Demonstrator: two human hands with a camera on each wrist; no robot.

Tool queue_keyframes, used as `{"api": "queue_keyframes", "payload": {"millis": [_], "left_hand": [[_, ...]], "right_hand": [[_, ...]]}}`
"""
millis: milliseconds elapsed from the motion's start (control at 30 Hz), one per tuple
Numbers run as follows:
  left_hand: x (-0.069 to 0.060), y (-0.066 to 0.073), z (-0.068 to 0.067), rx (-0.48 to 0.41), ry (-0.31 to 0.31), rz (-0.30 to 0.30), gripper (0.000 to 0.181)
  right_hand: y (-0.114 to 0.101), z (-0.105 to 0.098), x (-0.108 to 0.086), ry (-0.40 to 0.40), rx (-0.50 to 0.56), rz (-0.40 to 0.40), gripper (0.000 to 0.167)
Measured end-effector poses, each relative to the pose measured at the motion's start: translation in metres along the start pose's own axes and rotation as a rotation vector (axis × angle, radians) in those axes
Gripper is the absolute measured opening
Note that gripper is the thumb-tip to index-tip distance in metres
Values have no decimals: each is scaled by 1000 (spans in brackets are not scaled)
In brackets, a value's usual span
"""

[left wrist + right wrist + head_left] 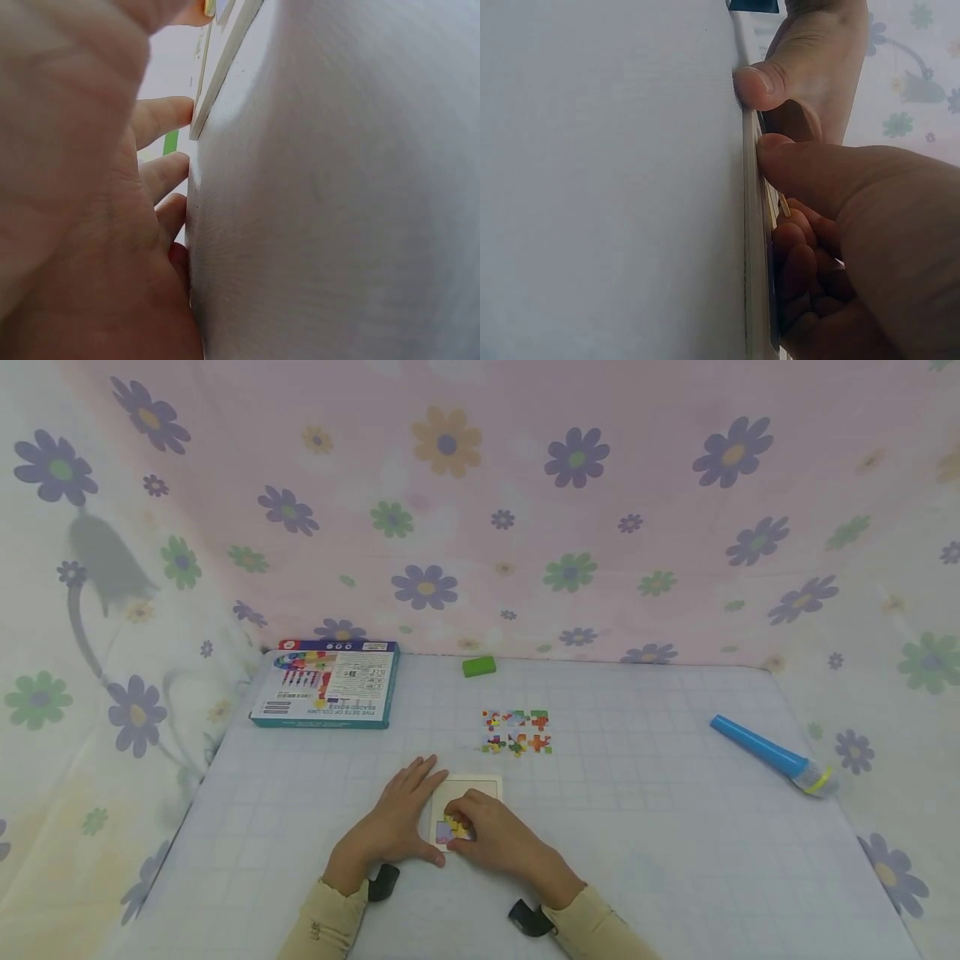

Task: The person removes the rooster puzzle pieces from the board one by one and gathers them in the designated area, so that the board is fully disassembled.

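A small pale puzzle tray (463,789) lies on the table with a purple puzzle piece (442,832) in its lower left corner. My left hand (392,821) spreads along the tray's left side, fingers extended, with the index fingertip and thumb touching its edge. Over the lower part of the tray, my right hand (497,837) has curled fingers around a yellow puzzle piece (454,822). In the right wrist view, a thin yellow edge (784,206) shows by the curled fingertips, and the thumb is low against the tray. The right hand partly hides the pieces beneath it.
Beyond the tray, several loose puzzle pieces (516,743) lie in two rows. A green block (478,667) is near the back edge. The boxed bead set (326,685) lies back left, and a blue toy microphone (772,753) lies at the right.
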State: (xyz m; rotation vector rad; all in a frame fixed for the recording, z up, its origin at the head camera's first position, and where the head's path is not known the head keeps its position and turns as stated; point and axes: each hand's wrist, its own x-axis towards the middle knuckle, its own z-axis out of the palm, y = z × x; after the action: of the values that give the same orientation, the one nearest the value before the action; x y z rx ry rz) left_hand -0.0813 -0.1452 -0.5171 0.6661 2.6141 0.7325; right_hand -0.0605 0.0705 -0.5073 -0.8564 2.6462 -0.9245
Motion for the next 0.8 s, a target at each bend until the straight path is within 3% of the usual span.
{"api": "queue_keyframes", "payload": {"millis": [667, 800], "left_hand": [[1, 2, 1, 19, -2, -18, 127], [1, 2, 1, 19, -6, -30, 127]], "right_hand": [[7, -3, -3, -1, -32, -68, 42], [11, -8, -3, 9, -18, -46, 42]]}}
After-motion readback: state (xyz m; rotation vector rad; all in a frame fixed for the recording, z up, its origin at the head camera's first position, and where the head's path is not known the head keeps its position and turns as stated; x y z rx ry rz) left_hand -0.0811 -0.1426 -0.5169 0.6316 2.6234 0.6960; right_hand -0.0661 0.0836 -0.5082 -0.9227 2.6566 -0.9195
